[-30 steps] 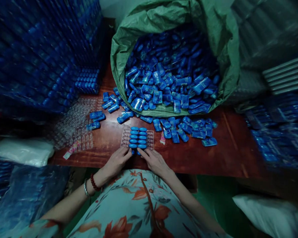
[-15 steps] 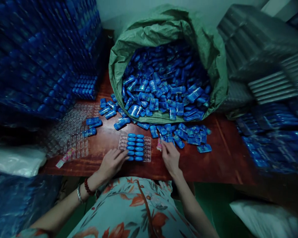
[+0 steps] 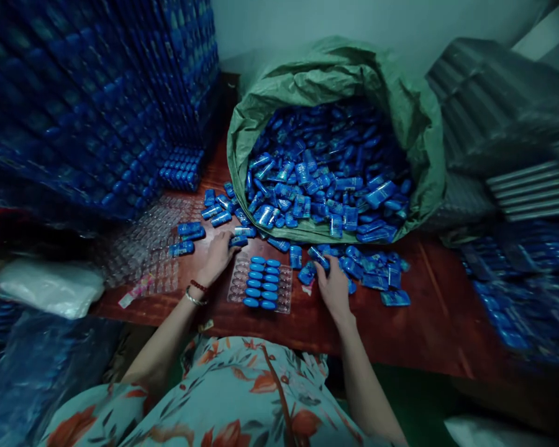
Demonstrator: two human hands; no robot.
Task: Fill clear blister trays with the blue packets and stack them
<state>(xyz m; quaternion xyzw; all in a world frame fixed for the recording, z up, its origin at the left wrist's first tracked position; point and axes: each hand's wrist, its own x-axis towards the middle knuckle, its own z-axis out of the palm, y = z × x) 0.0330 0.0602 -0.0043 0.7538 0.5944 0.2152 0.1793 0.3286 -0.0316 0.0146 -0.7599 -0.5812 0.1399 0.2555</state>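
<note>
Both hands reach forward over the wooden surface (image 3: 428, 323). The left hand (image 3: 218, 254) curls its fingers around a blue packet (image 3: 239, 239) beside the clear tray (image 3: 261, 287); the right hand (image 3: 333, 282) pinches another packet (image 3: 317, 256) near the green sack (image 3: 414, 124). Bare wood lies at the near edge.

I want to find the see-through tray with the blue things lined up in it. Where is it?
In the head view, the clear tray lies on the wooden table near its front edge, between the left hand and right hand, in front of the green sack.
</note>
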